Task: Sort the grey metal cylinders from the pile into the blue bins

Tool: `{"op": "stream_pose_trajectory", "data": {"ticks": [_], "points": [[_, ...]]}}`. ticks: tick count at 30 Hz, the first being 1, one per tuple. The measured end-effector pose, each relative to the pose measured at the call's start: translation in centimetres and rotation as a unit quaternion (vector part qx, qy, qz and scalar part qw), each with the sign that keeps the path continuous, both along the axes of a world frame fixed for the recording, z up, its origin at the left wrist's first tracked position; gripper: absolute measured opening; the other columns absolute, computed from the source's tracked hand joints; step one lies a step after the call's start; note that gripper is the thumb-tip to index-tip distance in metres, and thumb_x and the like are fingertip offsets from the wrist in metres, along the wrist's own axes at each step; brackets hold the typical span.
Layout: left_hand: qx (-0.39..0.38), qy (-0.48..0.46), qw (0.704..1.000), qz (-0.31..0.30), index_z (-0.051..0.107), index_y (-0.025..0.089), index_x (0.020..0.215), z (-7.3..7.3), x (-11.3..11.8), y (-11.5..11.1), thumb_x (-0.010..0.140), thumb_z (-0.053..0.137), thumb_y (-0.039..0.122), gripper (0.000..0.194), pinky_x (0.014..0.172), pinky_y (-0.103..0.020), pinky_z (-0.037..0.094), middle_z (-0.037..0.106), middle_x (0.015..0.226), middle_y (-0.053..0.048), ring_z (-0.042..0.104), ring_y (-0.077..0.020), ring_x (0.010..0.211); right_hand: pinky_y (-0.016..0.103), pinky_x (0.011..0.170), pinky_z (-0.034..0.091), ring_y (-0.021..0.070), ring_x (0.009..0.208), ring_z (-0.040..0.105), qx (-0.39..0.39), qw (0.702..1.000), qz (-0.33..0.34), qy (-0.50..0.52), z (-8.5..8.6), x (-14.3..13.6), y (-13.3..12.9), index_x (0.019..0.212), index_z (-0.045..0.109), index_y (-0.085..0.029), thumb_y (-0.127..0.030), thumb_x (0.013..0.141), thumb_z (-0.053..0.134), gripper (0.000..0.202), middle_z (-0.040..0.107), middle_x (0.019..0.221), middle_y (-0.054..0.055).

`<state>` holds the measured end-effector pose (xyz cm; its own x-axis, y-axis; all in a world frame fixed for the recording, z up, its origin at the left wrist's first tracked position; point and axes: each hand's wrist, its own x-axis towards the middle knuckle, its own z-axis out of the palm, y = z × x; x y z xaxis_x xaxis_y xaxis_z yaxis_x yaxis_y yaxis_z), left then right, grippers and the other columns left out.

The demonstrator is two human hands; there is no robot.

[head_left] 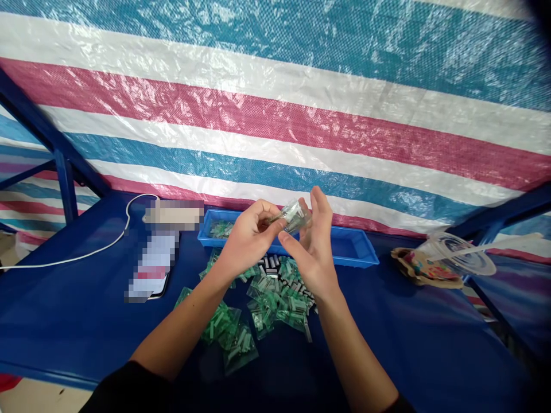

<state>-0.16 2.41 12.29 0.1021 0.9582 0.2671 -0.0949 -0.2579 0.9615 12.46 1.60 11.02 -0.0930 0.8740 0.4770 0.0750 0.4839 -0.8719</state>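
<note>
Near the frame's centre, the left hand [253,232] pinches a crinkled, clear plastic bag [293,216]. The right hand [316,244], fingers spread, cups its right side, above small greenish packets [275,298].

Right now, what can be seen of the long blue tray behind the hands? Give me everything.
The tray is long, shallow and blue, plastic by its look, with a thin rim and sloping walls. It rests open side up on the blue table. Small bagged pieces lie in its left end. The left hand and right hand hide much of its middle; whether either touches it, I cannot tell.
</note>
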Motion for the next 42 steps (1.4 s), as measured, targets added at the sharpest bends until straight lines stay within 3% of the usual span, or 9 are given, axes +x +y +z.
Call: {"op": "stream_pose_trajectory", "data": {"ticks": [7,9,13,17,22,26,29,35,42], "points": [[0.018,-0.064,0.997,0.027,0.042,0.019,0.074,0.2,-0.4,0.1,0.081,0.059,0.019,0.018,0.065,-0.023,0.045,0.050,0.069,0.004,0.051,-0.0088,0.065,0.050,0.108,0.037,0.0232,0.131,0.041,-0.011,0.995,0.092,0.048,-0.1,-1.8,-0.6,0.145,-0.001,-0.038,-0.031,0.083,0.060,0.087,0.029,0.149,0.006],[0.045,-0.015,0.998,0.029,0.047,0.020,0.085,0.3,-0.6,0.0,0.082,0.058,0.017,0.012,0.066,-0.024,0.046,0.056,0.071,0.003,0.055,-0.0101,0.067,0.052,0.107,0.036,0.0242,0.133,0.037,-0.014,0.996,0.070,0.055,-0.1,-1.6,-0.6,0.144,-0.006,-0.039,-0.035,0.082,0.062,0.092,0.025,0.151,0.007],[0.111,0.110,0.988,0.003,0.045,0.024,0.123,0.3,-0.5,-0.5,0.082,0.056,0.012,0.044,0.076,-0.027,0.049,0.069,0.088,-0.001,0.065,-0.0157,0.084,0.056,0.104,0.035,0.0270,0.139,0.025,-0.015,0.998,0.011,0.060,0.0,-0.2,0.1,0.142,-0.006,-0.044,-0.043,0.080,0.063,0.093,0.014,0.154,0.007],[0.142,0.160,0.977,0.000,0.059,0.022,0.111,0.1,0.0,-0.8,0.086,0.051,0.014,0.028,0.078,-0.029,0.051,0.071,0.099,-0.004,0.067,-0.0186,0.094,0.055,0.102,0.038,0.0266,0.136,0.032,-0.032,0.996,0.015,0.085,-0.1,0.2,0.5,0.142,-0.005,-0.043,-0.043,0.080,0.062,0.091,0.023,0.151,0.009],[0.125,0.060,0.990,0.027,0.060,0.019,0.106,0.2,-0.2,-0.7,0.085,0.057,0.018,0.021,0.083,-0.028,0.052,0.069,0.103,-0.005,0.066,-0.0166,0.092,0.050,0.102,0.041,0.0220,0.123,0.050,-0.061,0.980,0.117,0.149,-0.7,-2.1,-0.2,0.144,-0.012,-0.039,-0.041,0.080,0.063,0.098,0.046,0.138,0.008],[0.149,0.068,0.980,0.116,0.062,0.022,0.101,0.7,-2.1,-0.3,0.085,0.059,0.022,0.016,0.082,-0.026,0.051,0.068,0.098,-0.003,0.064,-0.0159,0.091,0.053,0.106,0.036,0.0212,0.129,0.044,-0.127,0.970,0.179,0.104,-1.5,-3.2,-0.7,0.143,-0.020,-0.035,-0.051,0.081,0.060,0.102,0.050,0.135,0.009],[0.188,0.186,0.942,0.207,0.063,0.024,0.106,0.4,-4.4,0.2,0.086,0.055,0.023,0.021,0.092,-0.033,0.046,0.066,0.106,-0.004,0.061,-0.0191,0.100,0.054,0.105,0.035,0.0229,0.126,0.047,-0.154,0.977,0.145,0.020,-1.7,-2.6,-0.5,0.145,-0.015,-0.032,-0.048,0.081,0.061,0.100,0.055,0.129,0.010],[0.178,0.470,0.848,0.170,0.049,0.024,0.128,-4.9,-8.7,-4.0,0.087,0.052,0.028,0.041,0.106,-0.050,0.033,0.049,0.135,-0.010,0.039,-0.0280,0.130,0.043,0.086,0.051,0.0236,0.107,0.058,-0.130,0.978,0.083,-0.142,0.2,0.3,-0.1,0.135,0.039,-0.030,-0.046,0.087,0.051,0.052,0.060,0.117,0.007],[-0.009,0.602,0.780,0.169,0.051,0.024,0.129,-12.5,-11.6,-14.9,0.087,0.048,0.044,0.047,0.102,-0.051,0.037,0.052,0.134,-0.009,0.038,-0.0319,0.131,0.043,0.092,0.046,0.0233,0.112,0.052,-0.065,0.942,0.096,-0.314,-0.8,0.6,-2.5,0.130,0.046,-0.025,-0.041,0.091,0.044,0.042,0.059,0.118,0.008]]}}
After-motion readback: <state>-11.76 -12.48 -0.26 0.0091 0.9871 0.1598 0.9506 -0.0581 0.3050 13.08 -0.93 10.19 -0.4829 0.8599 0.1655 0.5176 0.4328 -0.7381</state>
